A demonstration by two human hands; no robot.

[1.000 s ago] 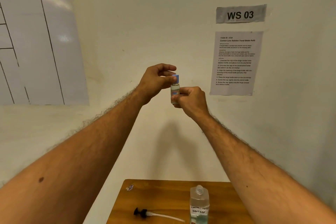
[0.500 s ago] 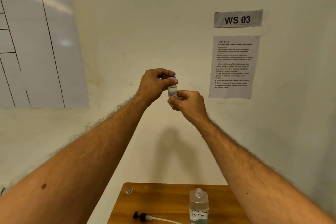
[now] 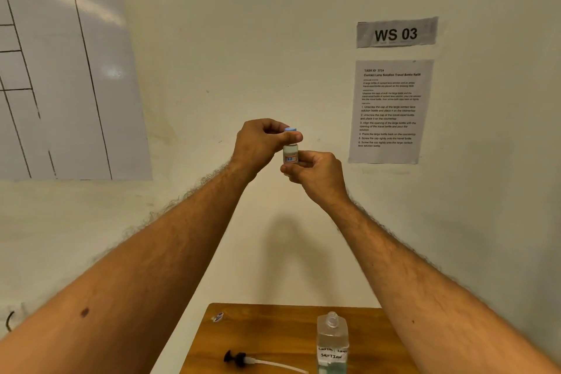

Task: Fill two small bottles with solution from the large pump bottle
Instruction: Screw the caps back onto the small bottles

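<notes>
- Clear glass or plastic, we cannot tell which: a small round vial [image 3: 290, 155] with a blue cap [image 3: 290, 130] and a red-edged label, held up in front of a matte cream wall [image 3: 243, 39].
- Its long axis stands upright, cap pointing up.
- Our left hand [image 3: 261, 143] curls over the top, thumb and fingers pinching the cap.
- Our right hand [image 3: 315, 173] curls round the vial's lower half, fingertips gripping its base.
- Below, well apart from the vial, a glossy wooden table [image 3: 273, 334] holds the big bottle [image 3: 332, 343]: clear, flat-sided, upright, its neck open, with a handwritten white label.
- A black pump head [image 3: 235, 358] with a long white tube lies flat on the table, left of that bottle.
- Two printed paper sheets [image 3: 391, 112] are stuck to the wall at right; the upper reads "WS 03".
</notes>
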